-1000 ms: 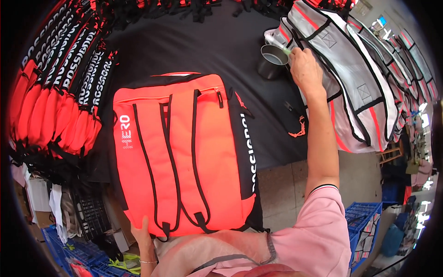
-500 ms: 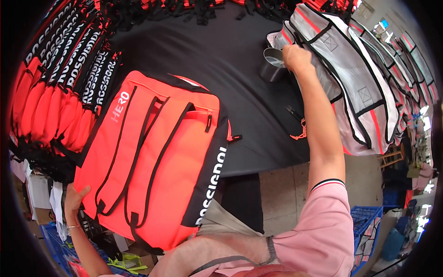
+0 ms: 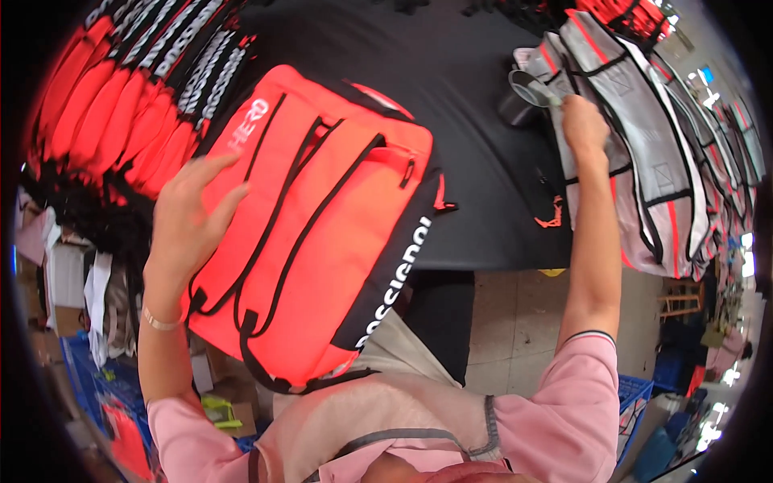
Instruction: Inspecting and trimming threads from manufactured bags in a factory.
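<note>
A bright orange-red backpack (image 3: 346, 233) with black trim lies on the black-covered table (image 3: 475, 193), its two shoulder straps facing up. Over its left side hovers my left hand (image 3: 189, 213), fingers spread and holding nothing; I cannot tell if it touches the fabric. To the far right, my right hand (image 3: 585, 125) is closed around a slim pale tool (image 3: 549, 97), whose other end is at the mouth of a metal cup (image 3: 518, 110). How far the tool reaches into the cup is hidden.
A row of orange-red and black bags (image 3: 97, 121) is stacked at the left. Grey translucent bags (image 3: 644, 137) with black edging crowd the right side. A small black tool with an orange cord (image 3: 550, 213) lies nearby. Blue crates (image 3: 80, 370) stand below the table.
My left hand has come up from the backpack's lower left edge to above its upper left side. The right hand has drawn back rightward from the cup's mouth, revealing the pale tool.
</note>
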`<action>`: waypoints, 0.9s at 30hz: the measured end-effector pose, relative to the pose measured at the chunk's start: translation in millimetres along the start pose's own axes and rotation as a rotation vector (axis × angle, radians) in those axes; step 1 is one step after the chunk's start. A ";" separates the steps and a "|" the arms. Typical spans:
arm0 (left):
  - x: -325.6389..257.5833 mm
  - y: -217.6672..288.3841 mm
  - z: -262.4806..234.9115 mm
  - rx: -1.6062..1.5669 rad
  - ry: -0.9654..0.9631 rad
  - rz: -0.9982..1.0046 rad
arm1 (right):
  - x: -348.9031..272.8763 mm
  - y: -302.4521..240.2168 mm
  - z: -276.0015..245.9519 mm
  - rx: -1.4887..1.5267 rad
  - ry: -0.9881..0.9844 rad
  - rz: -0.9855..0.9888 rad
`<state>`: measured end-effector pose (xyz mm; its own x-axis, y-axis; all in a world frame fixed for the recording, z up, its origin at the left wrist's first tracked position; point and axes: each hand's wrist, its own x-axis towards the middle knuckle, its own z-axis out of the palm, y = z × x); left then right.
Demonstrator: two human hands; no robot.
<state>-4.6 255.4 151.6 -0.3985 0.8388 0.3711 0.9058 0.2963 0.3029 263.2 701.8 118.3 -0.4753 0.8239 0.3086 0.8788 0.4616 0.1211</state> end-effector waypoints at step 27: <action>-25.3 15.5 178.8 -0.135 0.025 0.090 | -153.7 -148.2 -11.5 0.435 -0.053 -0.730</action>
<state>45.3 320.4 -10.1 -0.3218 0.8468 0.4236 0.9109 0.1549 0.3823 206.5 503.0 63.7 -0.9275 0.2793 0.2485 0.2610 0.9597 -0.1043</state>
